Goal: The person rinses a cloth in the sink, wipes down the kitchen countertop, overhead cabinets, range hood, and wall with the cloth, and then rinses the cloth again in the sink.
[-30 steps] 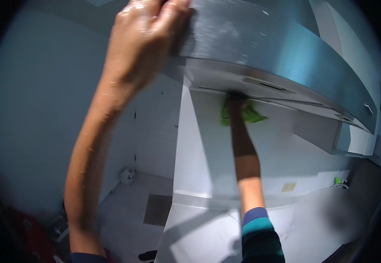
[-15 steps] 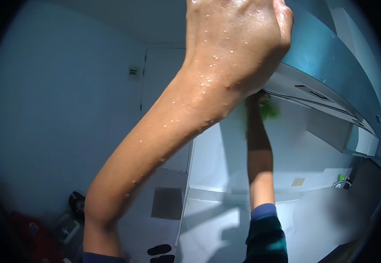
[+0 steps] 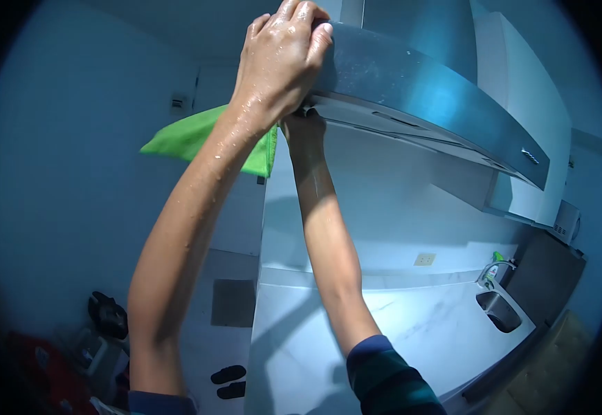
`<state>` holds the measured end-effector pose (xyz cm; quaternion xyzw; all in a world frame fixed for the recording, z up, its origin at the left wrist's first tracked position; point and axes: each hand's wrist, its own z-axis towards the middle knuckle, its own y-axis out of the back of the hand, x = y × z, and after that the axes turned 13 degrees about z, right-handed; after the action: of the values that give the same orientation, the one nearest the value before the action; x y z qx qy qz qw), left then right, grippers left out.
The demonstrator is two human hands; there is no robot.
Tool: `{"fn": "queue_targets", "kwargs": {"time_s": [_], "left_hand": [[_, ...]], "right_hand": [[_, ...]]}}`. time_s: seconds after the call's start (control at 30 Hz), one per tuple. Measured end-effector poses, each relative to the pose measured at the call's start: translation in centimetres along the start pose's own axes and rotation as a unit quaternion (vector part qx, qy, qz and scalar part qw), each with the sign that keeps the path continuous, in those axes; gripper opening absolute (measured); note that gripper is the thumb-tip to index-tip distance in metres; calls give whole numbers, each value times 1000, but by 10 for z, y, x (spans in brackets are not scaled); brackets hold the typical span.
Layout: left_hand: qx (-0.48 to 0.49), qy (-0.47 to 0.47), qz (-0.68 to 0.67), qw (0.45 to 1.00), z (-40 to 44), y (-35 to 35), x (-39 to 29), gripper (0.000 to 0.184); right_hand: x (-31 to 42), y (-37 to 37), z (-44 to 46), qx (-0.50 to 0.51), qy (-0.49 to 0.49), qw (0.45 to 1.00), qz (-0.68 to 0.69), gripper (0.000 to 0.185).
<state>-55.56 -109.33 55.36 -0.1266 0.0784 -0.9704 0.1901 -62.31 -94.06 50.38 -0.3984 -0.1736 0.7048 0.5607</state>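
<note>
My wet left hand (image 3: pixel 284 59) rests with bent fingers on the near left edge of the steel range hood (image 3: pixel 412 72), its thumb against the front face. Below it, my right hand (image 3: pixel 304 128) is under the hood's left corner, largely in shadow and partly behind my left wrist. A bright green cloth (image 3: pixel 187 135) hangs out to the left behind my left forearm, and its other edge comes close to my right hand. The right fingers are hidden, so their hold on the cloth cannot be made out.
Beneath the hood lies a white marble-look counter (image 3: pixel 384 318) with a sink (image 3: pixel 498 311), a faucet (image 3: pixel 498 266) and a green-topped spray bottle (image 3: pixel 493 271). An outlet (image 3: pixel 425 259) is on the wall. Black slippers (image 3: pixel 228 374) and a mat (image 3: pixel 233 303) are on the floor.
My right hand has moved left and nearer along the hood's underside, and the green cloth now spreads out left. My left hand appears smaller and further left than half a second ago, as the view shifted.
</note>
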Motion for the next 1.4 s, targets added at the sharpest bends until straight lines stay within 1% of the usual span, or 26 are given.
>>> {"fn": "queue_targets", "kwargs": {"time_s": [0.07,0.1,0.13,0.27,0.33,0.4,0.43,0.47,0.5,0.53,0.57,0.63,0.73,0.77,0.87,0.93,1.07,1.1,1.13,1.17,1.2,1.27,1.3,1.33,1.37,1.4], "left_hand": [[34,32,-59,997,2,8,-6,36],[44,39,-55,997,3,7,-2,36],[54,45,-51,996,5,7,1,36],[77,28,-83,993,9,10,9,48],[106,126,-178,970,10,12,5,59],[82,133,-234,960,9,12,8,54],[69,129,-247,958,7,12,7,53],[56,126,-261,956,7,10,9,51],[38,23,-195,980,9,4,18,52],[17,-79,-127,989,10,-3,27,52],[9,-23,-169,985,8,-10,31,52],[-3,90,-245,965,2,-19,38,52],[-3,159,-300,941,4,-8,19,48],[-14,130,-281,951,1,-11,26,49],[-39,162,-193,967,-1,-17,4,53],[-47,161,-133,977,-2,-19,2,52],[5,126,-104,987,1,-10,6,52],[30,163,-140,976,5,-6,22,52],[49,202,-176,962,7,-4,34,53],[10,196,-116,974,5,-5,33,54],[-26,185,-49,981,4,-3,31,55],[5,162,-38,986,4,2,27,58],[16,145,0,989,4,4,23,58],[28,128,37,991,4,6,20,58],[4,94,57,994,2,4,22,53],[-1,105,40,994,2,4,23,52]], "right_hand": [[-20,-18,-23,-3,-37,999,-1,37],[-30,-27,-47,5,-110,992,-57,37],[-59,-33,-79,-13,6,984,-179,38],[-80,-22,-153,255,-34,931,-261,28],[-93,-20,-176,281,151,898,-303,29],[-85,-15,-178,336,151,854,-366,31],[-81,-11,-179,381,175,773,-476,33],[-70,-15,-174,403,213,545,-703,31],[-58,-18,-169,426,275,263,-821,30],[-43,-28,-161,494,295,60,-816,30],[-28,-43,-150,537,285,-23,-794,29],[4,-80,-125,587,255,-107,-761,28],[68,-159,-125,591,214,-170,-759,27],[93,-189,-135,580,206,-189,-765,26],[161,-264,-172,537,202,-232,-785,25],[182,-281,-188,524,208,-231,-793,24],[133,-216,-134,663,160,-106,-723,22],[104,-193,-119,694,160,-75,-698,22],[69,-171,-111,662,201,-81,-718,24],[51,-169,-129,666,187,-29,-721,24],[54,-177,-123,645,92,41,-757,24],[56,-193,-114,561,-74,199,-800,24],[78,-220,-122,562,-65,127,-815,24],[103,-248,-136,586,22,-28,-809,24],[124,-276,-148,584,73,-120,-800,25],[142,-300,-162,569,109,-175,-796,25]]}}
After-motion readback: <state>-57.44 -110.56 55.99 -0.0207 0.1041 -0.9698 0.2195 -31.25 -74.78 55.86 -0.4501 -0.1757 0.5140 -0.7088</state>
